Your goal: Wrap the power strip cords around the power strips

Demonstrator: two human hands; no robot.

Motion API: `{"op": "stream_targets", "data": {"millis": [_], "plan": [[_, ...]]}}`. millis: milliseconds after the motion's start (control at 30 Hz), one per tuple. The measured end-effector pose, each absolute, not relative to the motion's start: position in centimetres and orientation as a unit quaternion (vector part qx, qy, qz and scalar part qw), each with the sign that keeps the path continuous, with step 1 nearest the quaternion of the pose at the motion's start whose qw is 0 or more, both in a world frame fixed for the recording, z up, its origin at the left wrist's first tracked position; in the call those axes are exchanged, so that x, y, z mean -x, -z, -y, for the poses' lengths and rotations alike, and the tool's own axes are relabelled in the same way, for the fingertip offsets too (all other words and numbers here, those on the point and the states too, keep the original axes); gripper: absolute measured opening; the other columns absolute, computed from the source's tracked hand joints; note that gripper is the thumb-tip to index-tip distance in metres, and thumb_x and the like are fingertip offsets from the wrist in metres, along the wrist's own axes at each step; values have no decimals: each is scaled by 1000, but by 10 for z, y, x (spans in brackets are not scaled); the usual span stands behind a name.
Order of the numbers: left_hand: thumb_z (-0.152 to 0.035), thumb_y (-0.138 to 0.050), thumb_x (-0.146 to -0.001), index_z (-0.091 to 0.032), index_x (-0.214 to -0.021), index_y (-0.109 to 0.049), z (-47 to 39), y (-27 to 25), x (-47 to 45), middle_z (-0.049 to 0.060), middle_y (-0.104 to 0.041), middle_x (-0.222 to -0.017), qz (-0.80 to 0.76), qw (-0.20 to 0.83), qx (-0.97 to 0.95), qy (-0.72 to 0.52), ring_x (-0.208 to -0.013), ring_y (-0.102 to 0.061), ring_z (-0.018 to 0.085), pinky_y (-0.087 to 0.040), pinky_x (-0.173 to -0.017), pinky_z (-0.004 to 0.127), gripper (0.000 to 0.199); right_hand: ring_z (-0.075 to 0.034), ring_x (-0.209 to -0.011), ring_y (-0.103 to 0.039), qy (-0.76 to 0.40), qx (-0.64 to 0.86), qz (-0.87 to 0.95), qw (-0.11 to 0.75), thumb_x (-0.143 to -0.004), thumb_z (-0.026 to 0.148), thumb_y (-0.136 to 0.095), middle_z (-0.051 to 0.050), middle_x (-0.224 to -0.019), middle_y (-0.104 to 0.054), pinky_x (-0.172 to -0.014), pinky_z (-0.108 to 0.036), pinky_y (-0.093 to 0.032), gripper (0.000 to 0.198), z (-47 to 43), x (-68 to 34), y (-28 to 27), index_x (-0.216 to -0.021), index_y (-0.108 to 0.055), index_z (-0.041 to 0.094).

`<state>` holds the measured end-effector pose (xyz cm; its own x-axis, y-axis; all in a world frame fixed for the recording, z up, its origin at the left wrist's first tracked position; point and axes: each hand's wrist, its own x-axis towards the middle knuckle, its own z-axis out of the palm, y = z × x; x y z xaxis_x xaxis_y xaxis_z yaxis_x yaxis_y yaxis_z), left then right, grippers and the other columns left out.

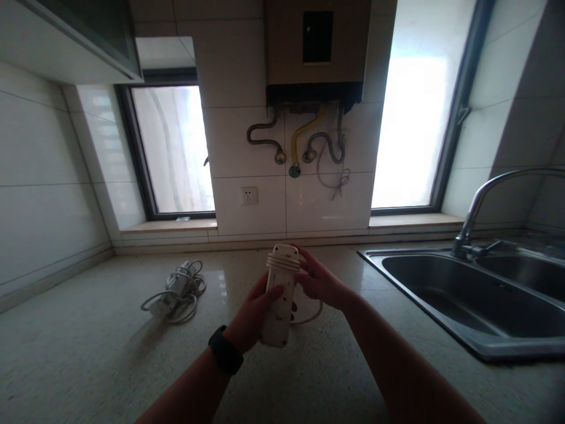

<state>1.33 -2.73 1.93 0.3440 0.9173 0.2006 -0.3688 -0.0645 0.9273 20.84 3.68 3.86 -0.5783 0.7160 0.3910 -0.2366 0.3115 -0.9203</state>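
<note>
Gripping the white power strip (277, 312) over the countertop (106, 359), the left hand (251, 315) steadies it; the right hand (321, 282) curls beside its far end, hold on the cord (283, 263) unclear. Several turns are wound; one loop hangs unwound. Leftward, a second power strip (179, 284) lies tangled.

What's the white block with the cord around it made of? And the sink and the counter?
White block: probably hard plastic, smooth and dull, with small dark spots like screw holes.
Sink: likely stainless steel, grey with a shiny rim.
Counter: maybe stone or something stone-like, speckled and glossy enough to reflect light.
</note>
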Motion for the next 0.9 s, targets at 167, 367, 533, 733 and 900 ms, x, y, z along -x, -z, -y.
{"op": "stream_targets", "data": {"millis": [167,367,533,733,900], "plan": [[-37,-63,-92,-18,-129,-52,30,-21,-14,10,-70,-93,-250,643,-515,-509,-73,-70,22,-56,-64,34,43,1,-49,-37,-556,136,693,439,-90,36,-70,-8,-133,-54,-39,-11,-27,72,-37,-205,-37,-149,-30,41],[-36,-61,-92,-16,-127,-51,32,-19,-14,11,-71,-87,-228,668,-509,-493,-70,-71,23,-56,-59,33,41,-6,-66,-56,-554,101,688,457,-84,45,-75,-10,-133,-54,-48,-14,-42,75,-37,-205,-36,-146,-34,38],[-40,-53,-95,-15,-119,-52,28,-9,-13,13,-73,-80,-185,718,-497,-451,-63,-71,23,-55,-54,31,35,-19,-98,-63,-614,65,662,424,-81,44,-79,-9,-129,-57,-72,-27,-56,82,-25,-203,-39,-147,-31,38],[-41,-56,-94,-14,-122,-55,22,-13,-8,17,-73,-99,-168,716,-526,-426,-73,-73,26,-57,-60,34,39,-11,-67,-57,-559,96,675,472,-82,42,-78,-2,-98,-63,-51,-17,-46,75,-17,-196,-41,-142,-36,33],[-40,-60,-94,-23,-140,-47,15,-16,-4,15,-58,-138,-288,483,-646,-517,-117,-61,29,-51,-95,43,51,-15,-82,-64,-455,144,698,534,-77,29,-83,-6,-107,-66,-68,-24,-52,75,-24,-193,-40,-139,-40,28]]}}
